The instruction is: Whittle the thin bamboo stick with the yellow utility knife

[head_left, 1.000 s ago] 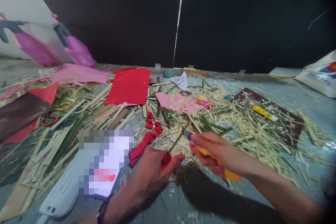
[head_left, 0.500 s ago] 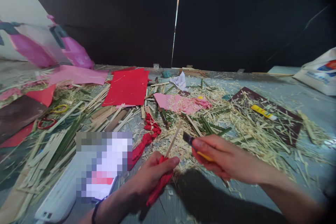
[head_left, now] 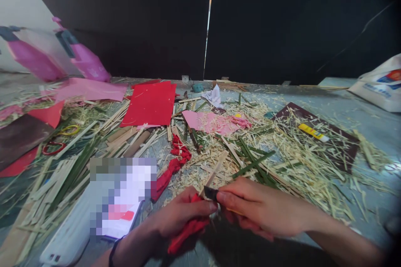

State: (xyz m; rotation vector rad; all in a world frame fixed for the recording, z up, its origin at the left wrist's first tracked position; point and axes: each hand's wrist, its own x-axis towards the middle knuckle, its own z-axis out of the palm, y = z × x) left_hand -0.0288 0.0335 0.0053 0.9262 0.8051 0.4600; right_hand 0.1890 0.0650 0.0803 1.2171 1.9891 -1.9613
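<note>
My left hand is closed round a red cloth with a pale wooden strip sticking out of it, pointing up and away. My right hand grips a utility knife with a dark blade end and a yellow handle mostly hidden by the fingers. The blade lies across the strip, close to my left thumb. Beyond the hands, shavings cover the floor, and a twisted red cloth strip lies just left of them.
A white device and a blurred-out phone lie at left. Red paper, pink paper and a yellow glue stick lie farther off. Pink spray bottles stand back left; a white sack sits at right.
My right hand has moved left and down, bringing the knife blade onto the wooden strip. The strip's broader face now shows. My left hand keeps its hold on the cloth and strip.
</note>
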